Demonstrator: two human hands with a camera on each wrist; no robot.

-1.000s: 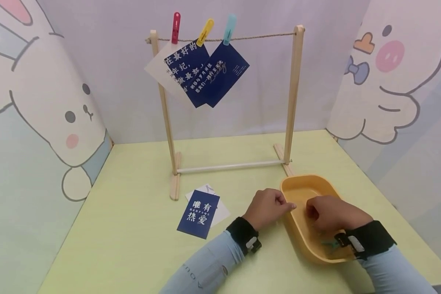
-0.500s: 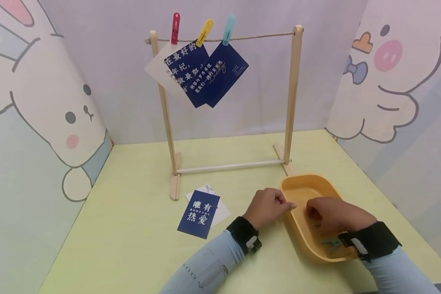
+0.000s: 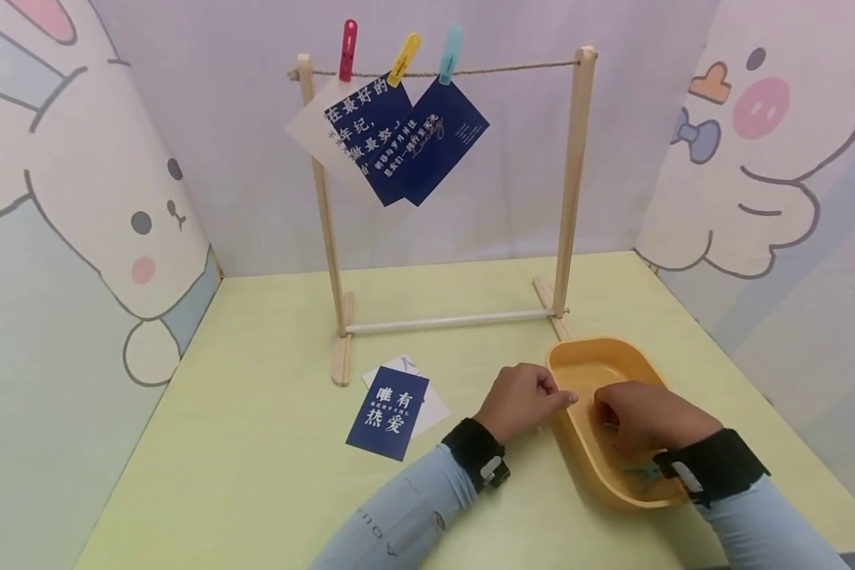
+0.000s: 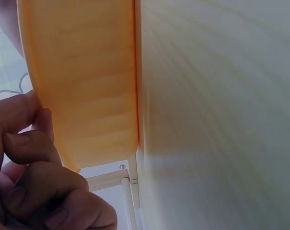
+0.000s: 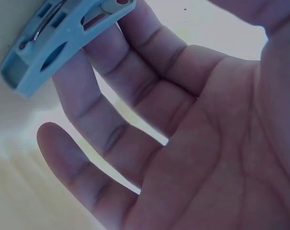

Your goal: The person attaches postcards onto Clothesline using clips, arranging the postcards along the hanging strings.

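Observation:
My left hand pinches the near-left rim of a yellow plastic tray between thumb and index finger; the left wrist view shows the fingertips on that rim. My right hand reaches down inside the tray. In the right wrist view a light blue clothespin lies across the fingertips of that hand, which go behind it; the thumb tip is out of frame. Another clothespin, teal, lies on the tray floor below the right wrist.
Behind stands a wooden frame with a rope. Red, yellow and light blue clothespins hold overlapping cards on it. A blue card lies partly over a white card on the table.
The left hand keeps its place on the tray rim. The right hand shifts slightly within the tray, and the teal clothespin under its wrist is more visible than one second ago.

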